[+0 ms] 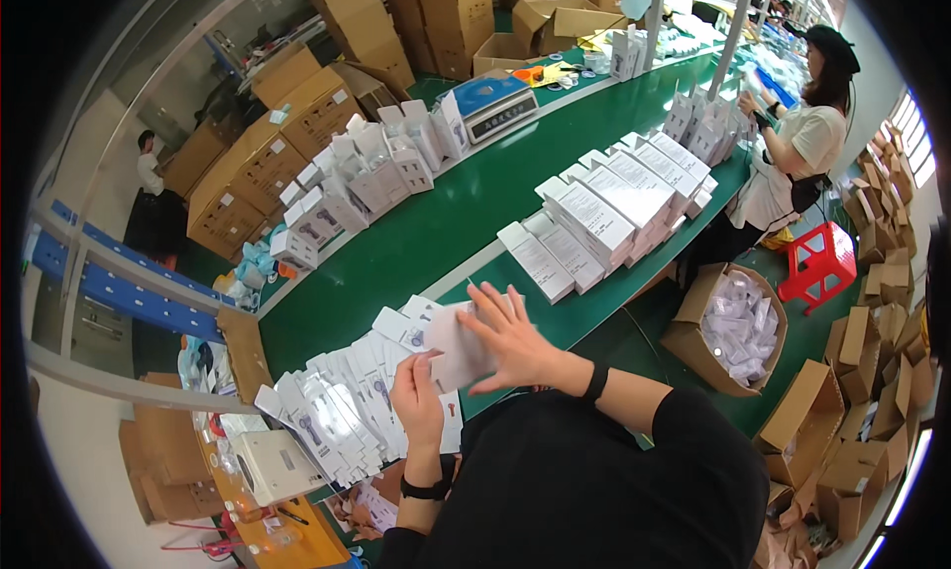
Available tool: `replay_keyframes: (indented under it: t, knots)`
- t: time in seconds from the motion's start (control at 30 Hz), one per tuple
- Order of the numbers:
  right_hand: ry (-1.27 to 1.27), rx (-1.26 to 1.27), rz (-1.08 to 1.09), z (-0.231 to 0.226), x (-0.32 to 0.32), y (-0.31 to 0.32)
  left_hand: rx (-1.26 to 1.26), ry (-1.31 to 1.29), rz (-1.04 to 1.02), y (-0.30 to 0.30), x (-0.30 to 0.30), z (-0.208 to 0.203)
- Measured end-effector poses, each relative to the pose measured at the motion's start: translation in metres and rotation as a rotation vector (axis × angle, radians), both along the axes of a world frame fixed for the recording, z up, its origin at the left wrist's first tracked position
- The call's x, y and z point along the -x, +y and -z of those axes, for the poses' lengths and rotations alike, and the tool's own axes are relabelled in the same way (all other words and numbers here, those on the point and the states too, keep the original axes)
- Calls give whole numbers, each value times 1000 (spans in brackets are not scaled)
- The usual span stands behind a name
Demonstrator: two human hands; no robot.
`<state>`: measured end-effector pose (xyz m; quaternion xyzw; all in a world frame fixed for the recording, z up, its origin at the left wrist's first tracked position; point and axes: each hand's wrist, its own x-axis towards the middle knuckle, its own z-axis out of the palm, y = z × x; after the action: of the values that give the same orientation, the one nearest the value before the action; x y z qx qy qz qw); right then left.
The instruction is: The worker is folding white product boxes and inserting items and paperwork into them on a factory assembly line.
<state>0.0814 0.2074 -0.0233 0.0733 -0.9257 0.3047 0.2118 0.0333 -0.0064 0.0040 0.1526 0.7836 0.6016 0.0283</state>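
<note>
My left hand (pixel 418 406) is closed on the edge of a white carton (pixel 459 356), thumb on its near side. The carton looks flat and is slightly blurred. Across its right side reaches my right hand (pixel 515 341), with fingers spread; its fingertips are over or against the carton, and I cannot tell whether they press on it. Just left of my hands lies an overlapping row of flat white printed cartons (pixel 342 411). Beyond my right hand, filled white boxes (pixel 594 212) are stacked on the green table.
A green work table (pixel 416 227) runs to the far right. Open white boxes (pixel 367 178) and a blue-topped scale (pixel 490 103) line its far side. A person (pixel 802 133) works at right, near a red stool (pixel 820 265) and a cardboard box (pixel 693 316) of small packets.
</note>
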Motion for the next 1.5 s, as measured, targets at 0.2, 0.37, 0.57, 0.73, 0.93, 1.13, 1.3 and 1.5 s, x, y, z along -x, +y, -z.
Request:
replay_keyframes:
  t: [0.2,0.37,0.57,0.73,0.93,1.13,1.3,1.5]
  knots:
    - [203,-19,-41,-17,4,5,-71,-275,142,2,14,-11]
    - [108,128,-228,0,-4,21,37,122,238,-11,41,-20]
    - [117,680,-287,-25,-8,14,-664,-61,665,12,33,-9]
    - [166,837,-234,-59,-15,5,-215,513,542,36,41,-19]
    - [127,842,38,-74,-25,-6,-537,-526,348,75,0,-20]
    - [63,931,106,-49,-24,2,-465,-68,468,82,3,-7]
    - [67,801,94,-48,-26,7,-463,-101,534,85,-4,4]
    - [-67,568,228,-53,-21,5,-342,-309,518,80,-9,11]
